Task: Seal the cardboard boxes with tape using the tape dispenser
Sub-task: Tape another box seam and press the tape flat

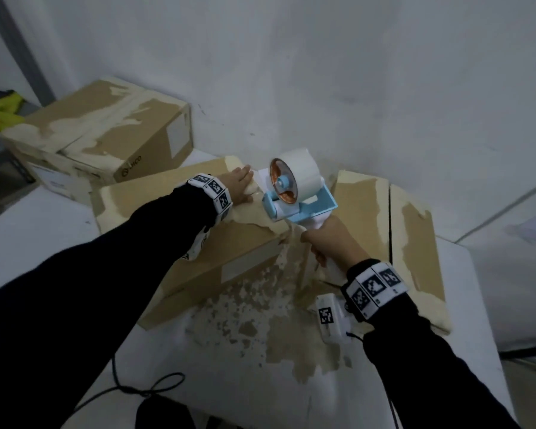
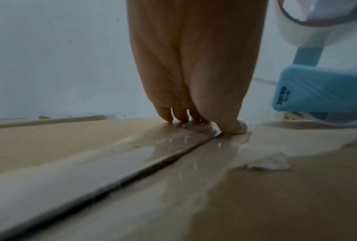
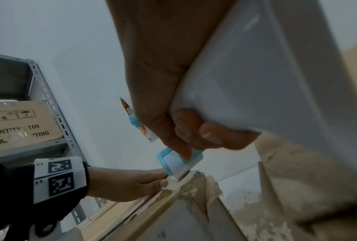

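Observation:
A cardboard box lies on the white table, its top patched with old tape residue and its flap seam running down the middle. My left hand rests flat on the far end of the top, its straight fingertips pressing at the seam. My right hand grips the white handle of the blue and white tape dispenser, which carries a white tape roll. The dispenser's front roller sits at the box's far edge, right beside my left hand.
A second cardboard box lies to the right, close to the first. A third box stands at the back left. A metal shelf holds a printed carton. The wall is close behind. A black cable lies near the table's front edge.

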